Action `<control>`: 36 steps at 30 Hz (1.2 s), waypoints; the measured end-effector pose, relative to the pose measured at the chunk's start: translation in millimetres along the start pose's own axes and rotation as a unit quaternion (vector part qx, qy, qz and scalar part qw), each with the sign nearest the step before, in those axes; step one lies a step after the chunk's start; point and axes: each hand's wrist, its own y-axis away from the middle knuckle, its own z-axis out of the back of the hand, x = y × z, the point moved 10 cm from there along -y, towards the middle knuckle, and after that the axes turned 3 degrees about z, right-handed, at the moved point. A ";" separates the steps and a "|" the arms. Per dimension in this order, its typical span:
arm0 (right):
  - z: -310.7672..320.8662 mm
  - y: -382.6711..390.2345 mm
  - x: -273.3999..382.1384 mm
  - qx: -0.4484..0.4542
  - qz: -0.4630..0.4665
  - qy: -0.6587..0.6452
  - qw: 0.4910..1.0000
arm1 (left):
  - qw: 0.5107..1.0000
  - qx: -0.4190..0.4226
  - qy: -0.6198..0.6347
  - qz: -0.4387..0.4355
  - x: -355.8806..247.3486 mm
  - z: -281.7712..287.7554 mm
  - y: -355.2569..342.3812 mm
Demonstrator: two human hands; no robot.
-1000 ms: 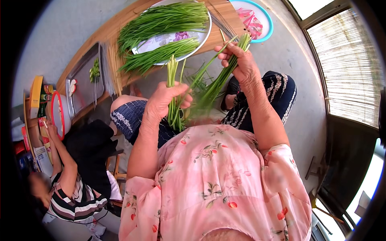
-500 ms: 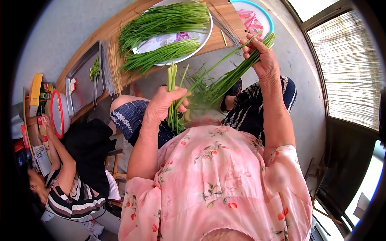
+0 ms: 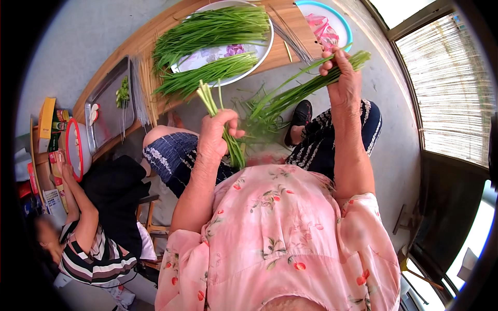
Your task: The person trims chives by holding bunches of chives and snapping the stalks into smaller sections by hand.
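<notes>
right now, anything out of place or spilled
One short pale-green stalk lies alone on the brown wooden table, off the white floral plate of long green stalks. Thin green scraps look scattered on the grey floor.

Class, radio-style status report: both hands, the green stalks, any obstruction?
Left hand: closed around one bunch. Right hand: gripping second bunch. Both bunches off the plate. Nothing seen blocking either hand.

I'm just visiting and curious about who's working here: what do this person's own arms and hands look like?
The left hand and right hand are bare, without gloves. The forearms are bare too, below loose pink sleeves printed with small red motifs and green leaves.
</notes>
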 end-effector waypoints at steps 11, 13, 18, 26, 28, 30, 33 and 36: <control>-46.9 31.1 -25.6 0.155 -0.038 0.257 0.953 | 0.995 0.049 0.069 0.052 4.0 -1.8 2.7; -69.0 48.2 -49.5 0.191 -0.083 0.261 0.943 | 0.996 0.052 0.054 0.051 2.7 -8.5 2.3; -95.7 82.6 -101.3 0.167 -0.205 0.268 0.926 | 0.998 0.052 -0.006 0.044 1.7 -20.2 -0.7; -84.2 85.1 -121.9 0.086 -0.271 0.135 0.949 | 0.997 0.070 0.002 0.035 3.7 -19.9 0.7; -78.5 72.9 -111.7 0.094 -0.242 0.160 0.952 | 0.998 0.051 0.014 0.040 5.2 -4.4 -3.3; -75.7 64.8 -110.2 0.094 -0.223 0.126 0.962 | 0.998 0.033 0.025 0.045 5.3 4.2 -6.6; -74.2 57.5 -110.6 0.113 -0.239 0.111 0.958 | 0.997 0.067 -0.010 0.029 -4.9 -6.6 -6.7; -75.7 54.2 -112.4 0.110 -0.246 0.115 0.956 | 0.992 0.108 0.024 0.055 -2.0 -25.8 -4.2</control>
